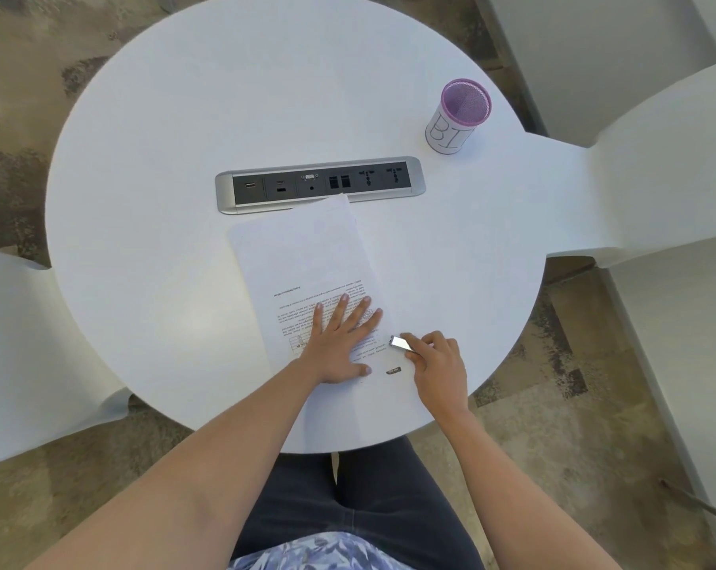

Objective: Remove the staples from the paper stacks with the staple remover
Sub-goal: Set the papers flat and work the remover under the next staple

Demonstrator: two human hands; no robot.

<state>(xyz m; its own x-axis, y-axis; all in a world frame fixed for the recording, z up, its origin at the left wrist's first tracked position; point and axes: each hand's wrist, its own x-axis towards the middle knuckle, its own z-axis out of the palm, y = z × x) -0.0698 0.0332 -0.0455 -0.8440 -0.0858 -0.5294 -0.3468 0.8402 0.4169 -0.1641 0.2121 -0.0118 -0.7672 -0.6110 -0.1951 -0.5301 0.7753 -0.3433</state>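
Observation:
A stack of white printed paper [307, 257] lies on the round white table [150, 224], its text facing away from me. My left hand [340, 343] presses flat on the near part of the stack, fingers spread. My right hand [434, 364] is closed around a shiny metal staple remover [400, 343], whose tip sits at the right edge of the paper. A small dark mark [393, 370] shows on the paper near its lower right corner; I cannot tell whether it is a staple.
A grey power and data socket strip [319, 183] is set into the table just beyond the paper. A purple mesh cup [457, 115] with a white label stands at the far right. White chairs [656, 166] surround the table.

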